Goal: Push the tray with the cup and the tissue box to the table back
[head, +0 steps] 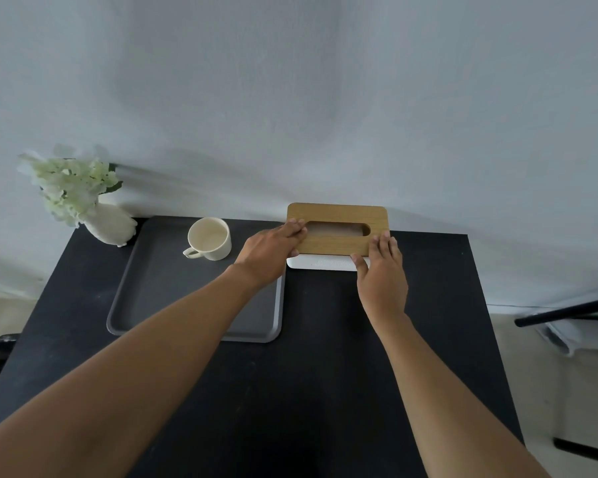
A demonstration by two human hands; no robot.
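Observation:
A grey tray (159,298) lies on the black table, its far edge at the wall. A cream cup (210,239) stands upright in the tray's far part. The tissue box (337,220), white with a wooden lid and an oval slot, sits on the table to the right of the tray, against the wall. My left hand (273,250) rests on the box's left end, fingers flat on the lid. My right hand (382,270) lies on the box's right front corner, thumb on the white side. Both hands press on the box without lifting it.
A white vase with pale flowers (83,198) stands at the table's back left corner, touching the tray's corner. The black table (325,374) ends at the wall behind. A dark rail (567,315) juts in at the right, off the table.

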